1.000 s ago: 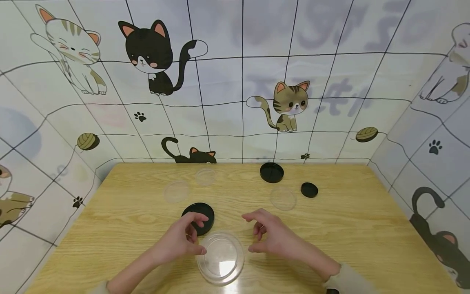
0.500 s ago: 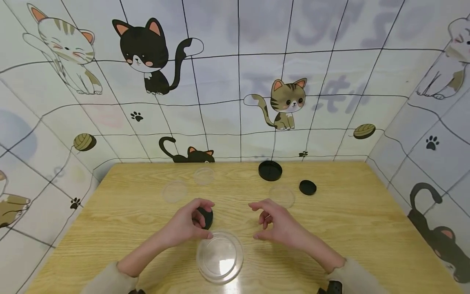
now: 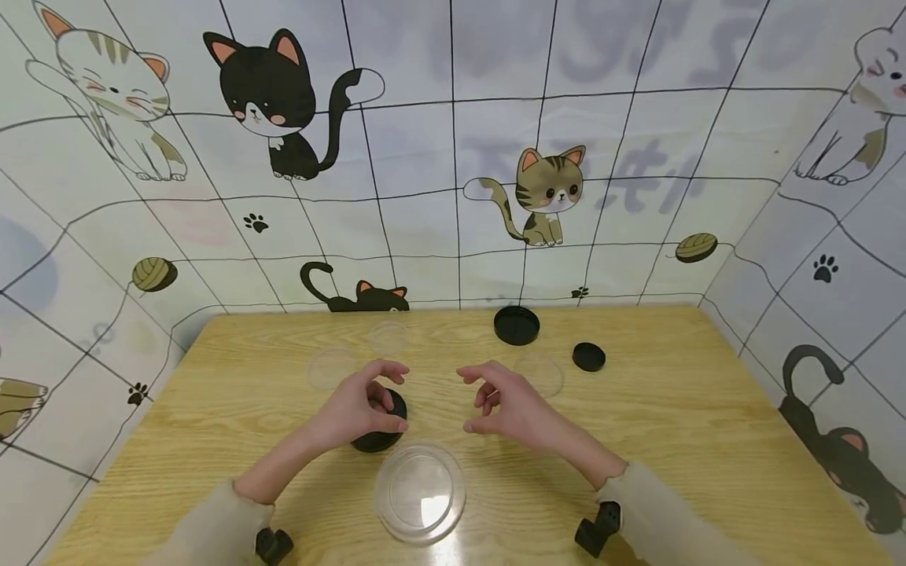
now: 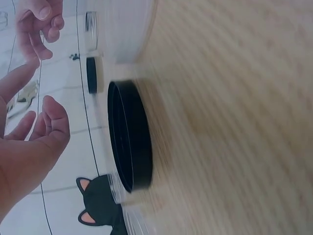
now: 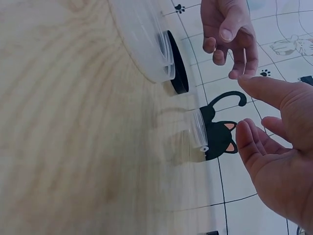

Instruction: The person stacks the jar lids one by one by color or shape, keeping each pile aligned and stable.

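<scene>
In the head view my left hand (image 3: 354, 413) hovers above a large round black lid (image 3: 373, 442), partly hiding it. Its fingers are loosely bent, and nothing lies between them and the thumb. My right hand (image 3: 513, 409) hangs over the table to the right, bent in the same loose way and holding nothing. A clear round plastic container (image 3: 421, 494) sits nearer the front, below the gap between the hands. The left wrist view shows the black lid (image 4: 139, 139) lying hollow side up, apart from the fingers. From the right wrist, my right hand (image 5: 281, 159) touches nothing on the table.
Toward the back stand a black lid (image 3: 517, 326) and a smaller black lid (image 3: 589, 357). Faint clear round pieces lie at the right (image 3: 540, 375) and the back left (image 3: 388, 338), with another clear piece (image 3: 333, 369) beside it. A cat-print wall covering (image 3: 425, 196) encloses the wooden table.
Both hands have shifted away from the body; the left has gone from the clear container's edge to over the black lid. The view has tilted slightly. The lids and container stay put.
</scene>
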`<state>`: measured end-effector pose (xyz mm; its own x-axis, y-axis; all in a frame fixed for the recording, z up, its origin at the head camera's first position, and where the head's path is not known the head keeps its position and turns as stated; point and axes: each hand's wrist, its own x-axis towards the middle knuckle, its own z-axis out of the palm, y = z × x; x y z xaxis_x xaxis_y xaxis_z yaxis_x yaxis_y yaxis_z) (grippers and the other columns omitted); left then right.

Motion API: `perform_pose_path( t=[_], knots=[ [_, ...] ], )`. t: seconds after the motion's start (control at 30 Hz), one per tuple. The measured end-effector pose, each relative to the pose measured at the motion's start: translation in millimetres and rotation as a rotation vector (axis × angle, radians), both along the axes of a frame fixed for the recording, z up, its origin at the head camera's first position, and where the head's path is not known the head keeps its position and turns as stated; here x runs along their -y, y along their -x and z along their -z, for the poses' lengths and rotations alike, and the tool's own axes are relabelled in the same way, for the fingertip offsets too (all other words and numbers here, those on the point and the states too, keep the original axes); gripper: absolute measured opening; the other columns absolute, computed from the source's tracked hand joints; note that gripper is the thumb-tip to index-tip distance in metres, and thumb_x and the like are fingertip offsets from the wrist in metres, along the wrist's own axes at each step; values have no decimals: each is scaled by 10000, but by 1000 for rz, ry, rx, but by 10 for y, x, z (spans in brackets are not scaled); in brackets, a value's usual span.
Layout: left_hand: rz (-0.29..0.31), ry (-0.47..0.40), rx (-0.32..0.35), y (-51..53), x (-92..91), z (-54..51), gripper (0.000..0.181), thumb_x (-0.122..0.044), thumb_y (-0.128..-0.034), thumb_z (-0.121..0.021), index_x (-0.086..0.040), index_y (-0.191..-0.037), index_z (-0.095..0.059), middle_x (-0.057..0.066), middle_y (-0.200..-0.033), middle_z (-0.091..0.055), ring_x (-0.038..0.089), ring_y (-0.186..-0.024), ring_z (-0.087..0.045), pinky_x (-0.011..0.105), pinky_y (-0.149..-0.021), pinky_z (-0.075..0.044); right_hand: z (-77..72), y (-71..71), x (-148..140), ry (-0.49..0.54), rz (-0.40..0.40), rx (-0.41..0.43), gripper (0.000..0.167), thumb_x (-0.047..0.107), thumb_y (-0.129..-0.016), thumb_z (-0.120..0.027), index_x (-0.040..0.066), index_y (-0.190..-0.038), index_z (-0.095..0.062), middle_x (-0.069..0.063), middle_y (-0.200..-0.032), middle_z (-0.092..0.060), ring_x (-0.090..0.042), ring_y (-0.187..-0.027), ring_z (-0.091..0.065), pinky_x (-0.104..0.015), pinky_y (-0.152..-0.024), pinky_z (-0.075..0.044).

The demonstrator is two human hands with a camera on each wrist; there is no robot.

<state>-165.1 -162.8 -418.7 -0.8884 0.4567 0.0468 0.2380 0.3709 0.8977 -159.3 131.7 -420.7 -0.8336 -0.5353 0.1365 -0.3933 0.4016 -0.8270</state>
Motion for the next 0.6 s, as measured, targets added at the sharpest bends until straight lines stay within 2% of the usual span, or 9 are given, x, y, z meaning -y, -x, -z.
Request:
perform_pose_path(
  t=[0.2, 0.33, 0.6],
  knots=[
    [-52, -10, -10, 111, 194, -11, 673, -19, -776, -882, -32, -1367, -561, 240, -1251, -521, 228, -835, -591, 292, -741, -552, -82, 285, 235, -21, -34, -3, 687, 68, -828, -866, 45, -1439, -553, -183, -1281, -568, -230, -884, -611, -288, -780, -541],
    [-87, -24, -24, 181, 361, 6, 679, -16, -790, -871, -2, -1385, -545, 260, -1273, -516, 265, -886, -608, 306, -754, -561, -100, 485, 372, -18, -53, 36, 711, 90, -833, -866, 52, -1462, -536, -189, -1314, -573, -225, -912, -609, -289, -809, -540],
    [-206, -16, 18, 275, 791, 70, 736, -22, -815, -853, -8, -1454, -488, 264, -1397, -494, 331, -1044, -599, 310, -731, -558, -28, 845, 647, -2, -89, 104, 727, 118, -865, -842, 79, -1505, -500, -202, -1376, -554, -191, -947, -604, -330, -835, -542]
  ],
)
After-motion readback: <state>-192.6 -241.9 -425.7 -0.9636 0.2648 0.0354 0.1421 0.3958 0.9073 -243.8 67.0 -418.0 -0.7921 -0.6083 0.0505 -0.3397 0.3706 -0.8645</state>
